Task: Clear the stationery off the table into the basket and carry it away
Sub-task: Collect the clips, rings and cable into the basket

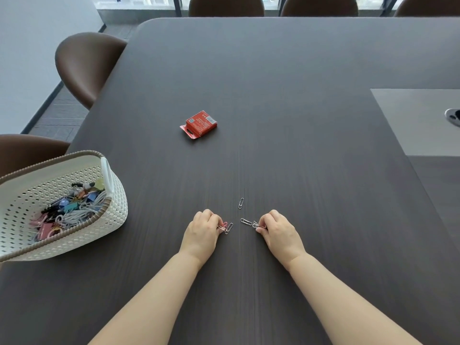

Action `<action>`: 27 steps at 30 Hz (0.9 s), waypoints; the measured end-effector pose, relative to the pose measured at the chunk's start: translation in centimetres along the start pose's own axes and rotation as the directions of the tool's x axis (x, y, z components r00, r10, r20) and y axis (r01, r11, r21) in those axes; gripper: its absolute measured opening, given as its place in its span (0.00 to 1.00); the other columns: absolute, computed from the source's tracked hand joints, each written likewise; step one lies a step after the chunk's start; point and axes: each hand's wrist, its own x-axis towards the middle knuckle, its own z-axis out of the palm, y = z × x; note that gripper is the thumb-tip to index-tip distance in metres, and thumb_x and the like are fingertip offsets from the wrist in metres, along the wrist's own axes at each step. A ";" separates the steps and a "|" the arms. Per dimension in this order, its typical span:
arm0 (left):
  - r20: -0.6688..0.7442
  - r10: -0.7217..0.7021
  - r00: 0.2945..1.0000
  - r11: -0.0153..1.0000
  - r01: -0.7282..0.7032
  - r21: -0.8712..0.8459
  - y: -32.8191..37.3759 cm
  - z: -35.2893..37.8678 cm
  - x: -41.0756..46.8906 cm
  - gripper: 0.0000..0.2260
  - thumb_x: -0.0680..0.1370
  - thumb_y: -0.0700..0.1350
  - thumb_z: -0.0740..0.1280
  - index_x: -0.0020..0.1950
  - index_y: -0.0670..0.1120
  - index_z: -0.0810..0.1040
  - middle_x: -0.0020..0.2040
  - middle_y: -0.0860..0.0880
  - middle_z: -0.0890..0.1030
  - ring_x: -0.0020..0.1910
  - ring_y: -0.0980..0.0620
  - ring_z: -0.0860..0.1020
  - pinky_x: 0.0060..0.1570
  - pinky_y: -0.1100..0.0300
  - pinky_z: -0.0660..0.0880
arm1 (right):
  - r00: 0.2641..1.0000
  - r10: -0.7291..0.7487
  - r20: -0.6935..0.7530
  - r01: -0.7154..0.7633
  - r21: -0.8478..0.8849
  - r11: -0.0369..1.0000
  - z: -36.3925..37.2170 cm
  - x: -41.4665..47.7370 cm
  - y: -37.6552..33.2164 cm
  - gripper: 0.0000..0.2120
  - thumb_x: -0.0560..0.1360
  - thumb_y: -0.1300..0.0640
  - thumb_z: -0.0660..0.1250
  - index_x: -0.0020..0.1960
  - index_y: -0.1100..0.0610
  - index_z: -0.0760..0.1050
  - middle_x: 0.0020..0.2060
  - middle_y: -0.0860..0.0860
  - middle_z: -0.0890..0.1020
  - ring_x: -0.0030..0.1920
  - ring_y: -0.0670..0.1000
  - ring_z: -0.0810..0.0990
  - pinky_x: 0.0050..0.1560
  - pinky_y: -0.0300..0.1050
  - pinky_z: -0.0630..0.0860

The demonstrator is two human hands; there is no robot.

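At the left edge of the table [298, 95], toward its near corner, stands one white basket [117, 220] holding a heap of binder clips [67, 205] and a coiled white cable [82, 212]. Farther in, toward the middle, one red box [199, 125] lies flat, well apart from everything else. Along the near edge both forearms reach forward, knuckles up. The left hand [202, 231] curls its fingers round a small bunch of paper clips [227, 227], too tangled to count. Between the hands lie two more: a lone clip [241, 203] farther out, and a second clip [246, 221] just beside the right fingertips. The right hand [277, 231] pinches a few silver clips [256, 224] between thumb and fingers; their number cannot be told.
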 end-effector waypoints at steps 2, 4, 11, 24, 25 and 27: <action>-0.017 0.006 1.000 1.000 -0.006 0.007 0.0 0.1 -0.3 0.14 0.59 0.40 0.81 0.34 0.46 0.76 0.34 0.50 0.76 0.29 0.49 0.74 0.24 0.63 0.71 | 1.000 0.008 0.008 -0.008 -0.029 1.000 -0.1 0.0 -0.4 0.07 0.72 0.58 0.69 0.41 0.60 0.74 0.39 0.54 0.77 0.40 0.56 0.76 0.37 0.46 0.72; -0.036 0.016 0.999 1.000 -0.015 0.023 0.0 0.0 -0.4 0.14 0.59 0.41 0.81 0.34 0.47 0.76 0.33 0.52 0.76 0.30 0.50 0.74 0.26 0.65 0.70 | 1.000 -0.018 0.008 0.018 -0.055 0.998 -0.2 -0.3 -0.6 0.11 0.66 0.58 0.75 0.36 0.57 0.72 0.32 0.50 0.76 0.33 0.53 0.77 0.29 0.41 0.72; -0.057 -0.023 0.998 0.995 0.018 -0.094 -0.5 0.1 -0.5 0.11 0.64 0.39 0.77 0.39 0.46 0.77 0.33 0.52 0.78 0.32 0.48 0.75 0.32 0.59 0.72 | 0.979 0.200 0.042 -0.204 0.231 0.951 -0.9 -0.1 -0.9 0.07 0.77 0.56 0.63 0.41 0.54 0.68 0.38 0.46 0.73 0.40 0.48 0.71 0.41 0.41 0.67; 0.300 -0.413 0.860 0.402 0.468 -0.787 0.4 -2.6 0.1 0.05 0.79 0.38 0.62 0.45 0.46 0.74 0.45 0.48 0.77 0.37 0.62 0.78 0.36 0.72 0.71 | 0.842 0.374 0.389 -0.426 0.905 0.019 -3.0 -0.4 -1.8 0.06 0.74 0.66 0.64 0.48 0.58 0.76 0.33 0.51 0.79 0.30 0.44 0.77 0.31 0.33 0.75; 0.391 -0.404 0.827 0.216 0.502 -0.838 0.7 -2.9 0.2 0.06 0.79 0.38 0.60 0.46 0.46 0.74 0.45 0.49 0.78 0.35 0.63 0.77 0.34 0.71 0.71 | 0.831 0.349 0.433 -0.437 0.897 -0.072 -3.1 -0.3 -1.7 0.08 0.75 0.67 0.64 0.51 0.57 0.76 0.32 0.51 0.78 0.30 0.44 0.77 0.32 0.33 0.76; 0.527 -0.346 0.777 -0.121 0.519 -0.846 0.8 -3.4 0.3 0.09 0.80 0.36 0.57 0.46 0.46 0.74 0.42 0.51 0.81 0.32 0.62 0.77 0.32 0.69 0.70 | 0.806 0.321 0.498 -0.458 0.867 -0.196 -3.4 -0.2 -1.5 0.10 0.76 0.68 0.60 0.52 0.58 0.76 0.31 0.51 0.77 0.29 0.44 0.76 0.31 0.32 0.76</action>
